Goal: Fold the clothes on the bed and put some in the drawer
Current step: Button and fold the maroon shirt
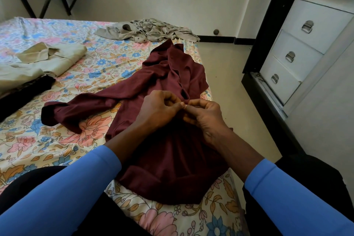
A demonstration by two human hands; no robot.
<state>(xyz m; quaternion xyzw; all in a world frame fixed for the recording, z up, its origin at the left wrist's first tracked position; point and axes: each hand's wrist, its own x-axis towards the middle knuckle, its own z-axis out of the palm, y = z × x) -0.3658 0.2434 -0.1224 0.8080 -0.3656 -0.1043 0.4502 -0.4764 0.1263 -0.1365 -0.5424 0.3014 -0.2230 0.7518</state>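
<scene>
Head view. A maroon shirt (172, 159) is lying spread along the right edge of the bed (107, 59), directly in front of the seated person. Its long axis is running from the hem, near the lap, away to the collar end at the far right of the mattress. One sleeve (63, 115) is trailing off to the left, at right angles to that axis.

The left hand (159, 109) and the right hand (206, 119) are meeting over the shirt's front opening, about midway along its length. Each grip is pinching the cloth at that seam, fingers curled and fingertips touching; whether a button is between them is too small to tell. Both hands are lying equally near the seam, left hand on the sleeve side, right hand on the bed-edge side.

Judged from this, fastening or aligning the front is preceding the fold, which would be turning on that lengthwise axis.

The drawers (298, 51) are standing shut to the right, across a strip of floor (229, 74), nearer the right hand. A beige garment (57, 59), a black garment (24, 94) and a crumpled grey garment (153, 28) are lying well apart on the bed.
</scene>
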